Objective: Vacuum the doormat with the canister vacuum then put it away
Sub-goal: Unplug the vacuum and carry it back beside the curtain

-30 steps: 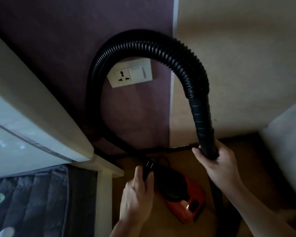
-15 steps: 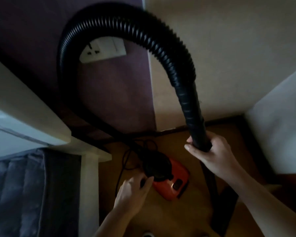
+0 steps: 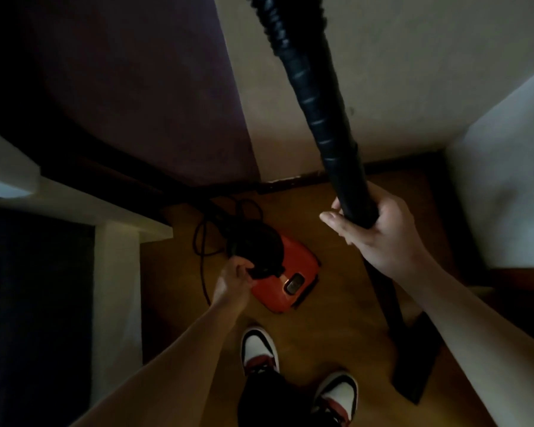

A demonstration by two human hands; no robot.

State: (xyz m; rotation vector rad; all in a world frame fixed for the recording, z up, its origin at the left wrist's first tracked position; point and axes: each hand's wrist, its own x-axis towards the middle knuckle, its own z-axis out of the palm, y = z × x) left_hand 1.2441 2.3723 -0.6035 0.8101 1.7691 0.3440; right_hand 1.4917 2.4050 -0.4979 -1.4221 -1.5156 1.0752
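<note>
A small red canister vacuum (image 3: 293,272) with a black top sits on the wooden floor near the wall. My left hand (image 3: 235,278) reaches down and grips the black handle part on its near left side. My right hand (image 3: 379,232) grips the black hose handle (image 3: 330,124), which rises up and out of the top of the view. Below my right hand the black wand runs down to the floor nozzle (image 3: 413,365) at the right. A black power cord (image 3: 201,241) loops on the floor left of the canister. No doormat is in view.
A white bed frame (image 3: 117,272) with dark bedding stands close on the left. A white cabinet (image 3: 506,186) closes in the right side. The purple and cream wall lies just behind the vacuum. My two shoes (image 3: 259,349) stand on the floor below the canister.
The view has tilted down; the wall socket and hose arch have left the frame and my shoes appear. My left hand has dropped from holding the plug onto the canister's black handle.
</note>
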